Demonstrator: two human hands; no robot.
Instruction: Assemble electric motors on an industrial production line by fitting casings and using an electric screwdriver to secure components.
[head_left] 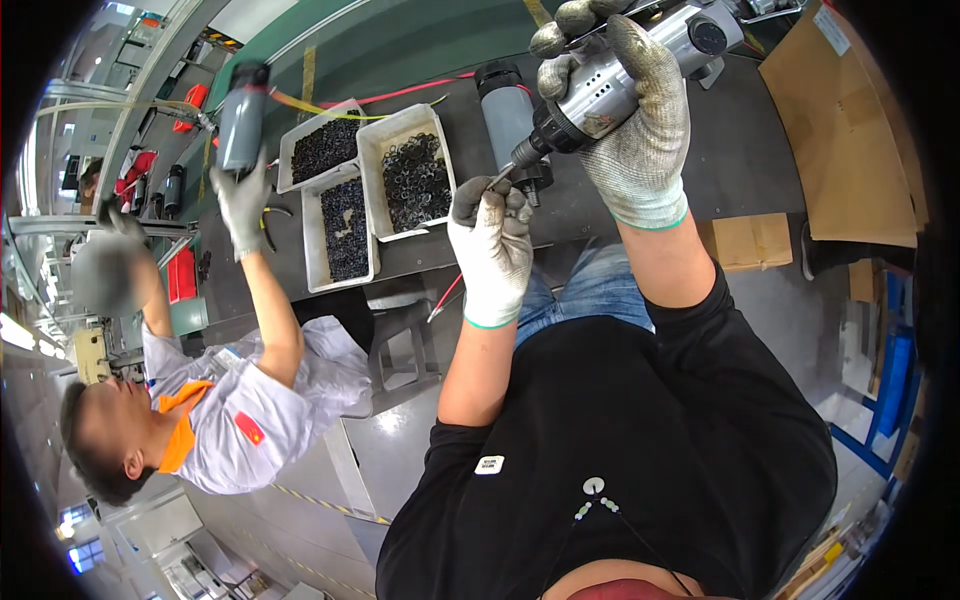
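Observation:
In my right hand (640, 150), gloved in white with a grey coated palm, is a silver power tool (603, 95) with a perforated barrel and a black collar. The fingers wrap around the barrel, and the black nose tilts down to the left. My left hand (490, 240), also gloved, pinches a thin metal rod (504, 174) at the tool's tip. The fingertips partly cover the rod, so whether it is seated in the nose I cannot tell. Just behind lies a grey cylinder (508, 118) with black ends, on the dark workbench (415, 262).
White bins of small black rings (415, 185) and other small black parts (345, 230) stand left of my hands. A co-worker (250, 400) at the left holds up another grey cylinder (241, 125). Pliers (268, 228) lie near the bins. Cardboard boxes (845, 130) stand at the right.

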